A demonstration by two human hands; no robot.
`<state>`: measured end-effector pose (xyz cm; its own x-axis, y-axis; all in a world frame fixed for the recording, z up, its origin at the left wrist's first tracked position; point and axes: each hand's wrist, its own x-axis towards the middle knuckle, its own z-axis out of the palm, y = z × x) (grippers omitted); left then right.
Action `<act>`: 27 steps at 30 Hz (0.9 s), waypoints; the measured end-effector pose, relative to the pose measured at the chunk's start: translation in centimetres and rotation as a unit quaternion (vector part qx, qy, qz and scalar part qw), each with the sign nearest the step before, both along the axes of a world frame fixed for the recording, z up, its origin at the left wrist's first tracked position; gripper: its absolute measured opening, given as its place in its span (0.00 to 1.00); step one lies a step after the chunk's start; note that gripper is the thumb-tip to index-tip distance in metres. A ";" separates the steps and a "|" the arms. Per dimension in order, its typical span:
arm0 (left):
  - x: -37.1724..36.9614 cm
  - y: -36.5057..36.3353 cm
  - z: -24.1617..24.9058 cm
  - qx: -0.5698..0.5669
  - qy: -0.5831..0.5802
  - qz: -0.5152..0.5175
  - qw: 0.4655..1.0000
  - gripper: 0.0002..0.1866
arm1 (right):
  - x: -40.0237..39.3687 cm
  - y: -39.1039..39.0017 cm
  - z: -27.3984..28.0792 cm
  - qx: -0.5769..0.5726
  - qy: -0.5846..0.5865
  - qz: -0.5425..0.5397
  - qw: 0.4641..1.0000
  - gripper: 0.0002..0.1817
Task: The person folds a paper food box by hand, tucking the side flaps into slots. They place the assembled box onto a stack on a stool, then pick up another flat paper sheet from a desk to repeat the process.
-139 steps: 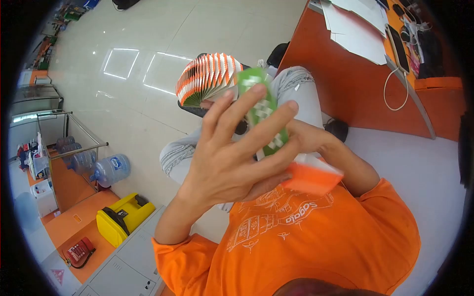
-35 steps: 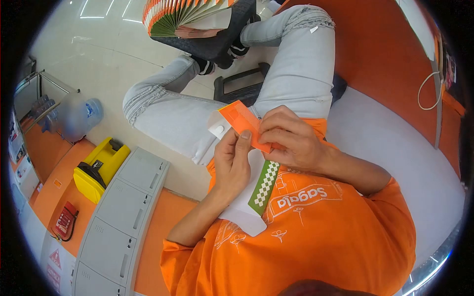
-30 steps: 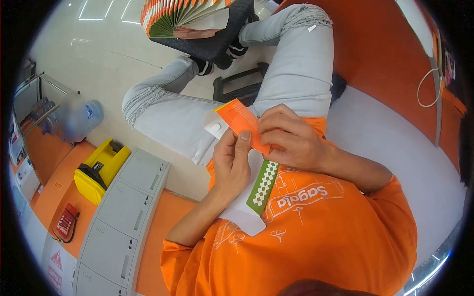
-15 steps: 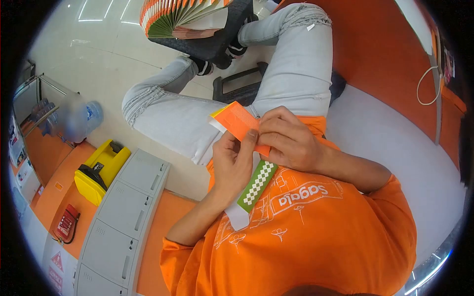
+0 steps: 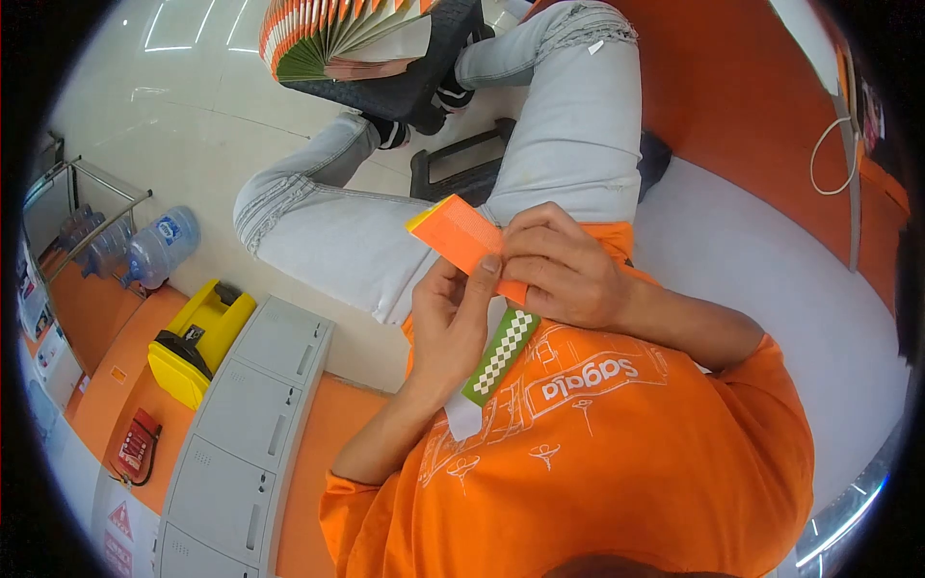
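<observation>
Both hands are on a small orange folded card (image 5: 458, 234) with yellow showing along its far left edge. My left hand (image 5: 451, 313) grips it from below, the thumb pressed on its face. Closed against its right edge, with the fingers curled, is my right hand (image 5: 564, 270). Beneath them, a green strip with white diamonds (image 5: 499, 358) and white paper (image 5: 464, 418) beside it rest against the front of the orange shirt. The upper end of the strip reaches the lower end of the card, where the fingers partly hide it.
A fanned stack of orange, white and green folded cards (image 5: 347, 43) sits on a black stool (image 5: 424, 67) ahead. Grey lockers (image 5: 236, 405), a yellow bin (image 5: 198, 342), a red fire extinguisher (image 5: 137, 445) and water bottles (image 5: 164, 246) stand at left. A white scrap (image 5: 595, 46) lies on the right knee.
The view has shifted slightly. The orange card has tilted a little, showing less white at its left edge; both hands keep their hold on it.
</observation>
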<state>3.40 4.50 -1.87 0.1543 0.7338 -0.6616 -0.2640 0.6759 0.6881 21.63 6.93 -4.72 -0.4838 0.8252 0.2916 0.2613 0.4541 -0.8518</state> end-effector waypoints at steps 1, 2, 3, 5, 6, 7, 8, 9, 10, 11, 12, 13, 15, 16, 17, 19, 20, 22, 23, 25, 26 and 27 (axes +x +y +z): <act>0.1 0.2 0.1 0.005 0.010 0.000 1.000 0.13 | 0.1 0.1 -0.1 0.007 0.005 -0.002 1.000 0.15; 0.2 0.1 0.3 0.006 0.021 0.000 1.000 0.13 | 0.1 0.1 -0.1 0.006 0.006 -0.001 1.000 0.15; 0.1 -0.1 0.3 0.004 0.023 0.000 1.000 0.13 | 0.0 -0.1 -0.1 0.005 0.011 -0.004 1.000 0.16; 0.2 -0.1 0.1 0.023 0.049 -0.009 0.998 0.12 | -0.1 0.0 -0.1 0.008 0.016 -0.007 1.000 0.16; 0.3 -0.1 0.3 0.023 0.048 -0.011 0.999 0.12 | -0.1 0.0 0.0 0.011 0.010 -0.007 1.000 0.16; 0.5 0.0 0.6 0.026 0.056 -0.007 0.998 0.12 | 0.0 0.0 0.2 0.014 0.004 -0.007 1.000 0.16; 0.6 0.0 0.7 0.029 0.065 -0.002 0.997 0.11 | 0.1 0.1 0.3 0.015 0.003 -0.007 1.000 0.16; 0.6 0.0 0.7 0.029 0.065 -0.003 0.997 0.11 | 0.1 0.1 0.4 0.016 -0.001 -0.003 1.000 0.15; 0.7 0.0 0.7 0.029 0.071 -0.008 0.997 0.11 | 0.0 0.1 0.4 0.018 -0.005 0.003 1.000 0.14; 0.7 0.0 0.6 0.030 0.077 -0.013 0.997 0.11 | 0.0 0.2 0.3 0.018 -0.004 0.003 1.000 0.14; 0.7 0.0 0.5 0.030 0.077 -0.014 0.997 0.11 | -0.1 0.1 0.3 0.013 -0.002 -0.001 1.000 0.14; 0.8 -0.1 0.3 0.029 0.073 -0.008 0.997 0.11 | -0.1 0.1 0.2 0.007 0.000 -0.003 1.000 0.13; 0.9 0.0 0.1 0.028 0.070 -0.001 0.997 0.11 | 0.1 0.5 0.2 0.018 -0.005 0.008 1.000 0.13; 0.8 0.0 0.1 0.024 0.067 -0.007 0.997 0.11 | 0.2 0.7 0.2 0.029 -0.010 0.020 0.999 0.13; 0.8 0.1 0.0 0.021 0.063 -0.013 0.998 0.11 | 0.2 0.6 0.2 0.030 -0.009 0.019 0.999 0.13; 0.8 0.0 -0.4 0.021 0.049 0.000 0.999 0.11 | 0.2 0.3 0.0 0.015 -0.025 0.010 1.000 0.15; 0.8 -0.1 -0.5 0.020 0.034 0.014 0.999 0.12 | 0.4 0.4 0.0 0.016 -0.024 0.010 1.000 0.15; 0.1 0.4 0.1 0.012 0.020 0.018 1.000 0.12 | 0.8 0.9 0.2 -0.050 -0.009 0.009 0.999 0.16; -0.4 0.6 0.5 -0.001 0.006 0.022 1.000 0.13 | 0.9 1.0 0.6 -0.049 -0.008 0.010 0.999 0.16; -1.3 1.1 1.0 0.029 -0.006 0.018 0.999 0.14 | 1.0 1.4 1.7 -0.249 0.113 -0.030 0.961 0.17; -1.7 1.3 1.3 0.057 -0.019 0.015 0.998 0.15 | 1.0 1.7 1.8 -0.250 0.115 -0.028 0.961 0.17; -2.0 1.6 1.6 0.057 -0.016 0.017 0.998 0.15 | 1.0 2.1 1.7 -0.243 0.130 -0.037 0.961 0.17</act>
<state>1.41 6.07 -0.25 0.1486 0.8092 -0.5685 -0.3081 0.5841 0.7509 22.64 9.00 -2.98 -0.3807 0.9241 -0.0333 0.0266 -0.0251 -0.9993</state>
